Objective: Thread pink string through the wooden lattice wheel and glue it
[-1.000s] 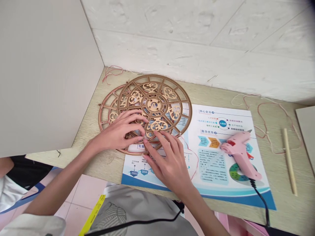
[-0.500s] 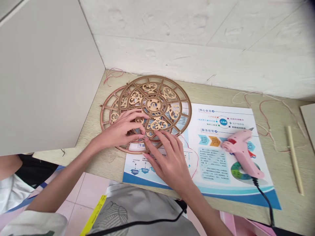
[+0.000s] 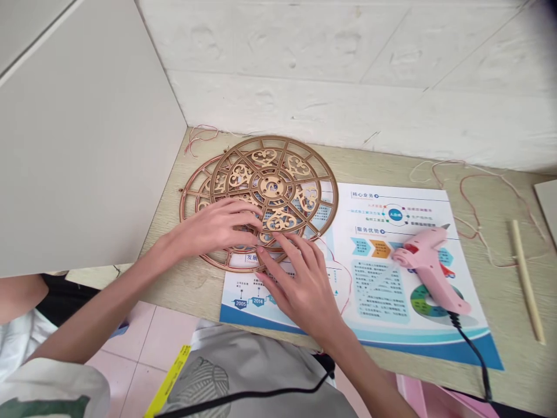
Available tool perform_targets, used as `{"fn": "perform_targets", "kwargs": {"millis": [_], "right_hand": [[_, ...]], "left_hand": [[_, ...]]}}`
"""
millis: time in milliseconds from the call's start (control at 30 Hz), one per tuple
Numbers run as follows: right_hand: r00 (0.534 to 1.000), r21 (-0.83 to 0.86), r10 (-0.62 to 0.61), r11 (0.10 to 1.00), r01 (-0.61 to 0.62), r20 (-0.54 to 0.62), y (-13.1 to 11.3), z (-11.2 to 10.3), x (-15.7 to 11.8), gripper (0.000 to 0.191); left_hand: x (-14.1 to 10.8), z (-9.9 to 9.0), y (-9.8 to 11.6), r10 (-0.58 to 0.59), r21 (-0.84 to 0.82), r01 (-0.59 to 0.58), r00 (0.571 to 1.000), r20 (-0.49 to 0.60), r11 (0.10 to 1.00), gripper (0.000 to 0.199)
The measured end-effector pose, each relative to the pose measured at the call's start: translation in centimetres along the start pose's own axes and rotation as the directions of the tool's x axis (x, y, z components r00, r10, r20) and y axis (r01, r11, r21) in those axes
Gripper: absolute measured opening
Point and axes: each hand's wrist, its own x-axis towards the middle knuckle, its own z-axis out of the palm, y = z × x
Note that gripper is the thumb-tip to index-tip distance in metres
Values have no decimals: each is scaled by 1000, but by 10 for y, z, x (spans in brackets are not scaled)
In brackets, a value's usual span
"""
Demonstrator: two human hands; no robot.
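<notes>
Two openwork round discs with scroll patterns overlap on the table: a gold disc on top and a copper-toned disc below, offset to the left. My left hand rests over their near left part, fingers bent and thumb and index tips close together at the gold rim. Whatever lies between those tips is too small to make out. My right hand meets it from the right, its fingers spread and tips at the same rim. A thin red thread trails from the rim beside the right hand.
A printed sheet lies under the discs, bearing a pink glue gun with a black cord. A beige stick and loose threads lie on the right. A grey panel stands left; a white wall rises behind.
My left hand's fingers have shifted slightly, with index and thumb lying flatter and closer together. My right hand stays nearly in place. The view has moved a little.
</notes>
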Motion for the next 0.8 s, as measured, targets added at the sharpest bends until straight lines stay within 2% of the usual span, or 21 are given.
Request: {"fn": "perform_targets", "kwargs": {"millis": [100,200,333,433,533,667,800], "right_hand": [[1000,25,19,1000,-19,2,1,0,0,28],[1000,42,22,999,-22,1,1,0,1,27],[1000,35,15,999,-15,-13,1,-2,2,29],[1000,25,1,1000,-1,0,3,-4,5,30],[998,1,-41,999,41,39,6,-7,8,30],[994,-22,-85,996,87,71,9,-7,12,29],[990,-47,-123,991,126,65,9,-7,15,27]], "left_hand": [[3,0,-2,55,-1,-55,998,9,998,24],[2,2,-5,71,-90,-76,996,-55,993,23],[-7,3,0,-42,-157,9,978,-206,988,14],[-16,8,14,-147,-116,119,951,-273,986,23],[-23,17,27,-179,-22,179,950,-256,984,27],[-23,24,33,-276,-40,274,937,-216,961,33],[-19,19,28,-293,-62,287,941,-167,956,20]]}}
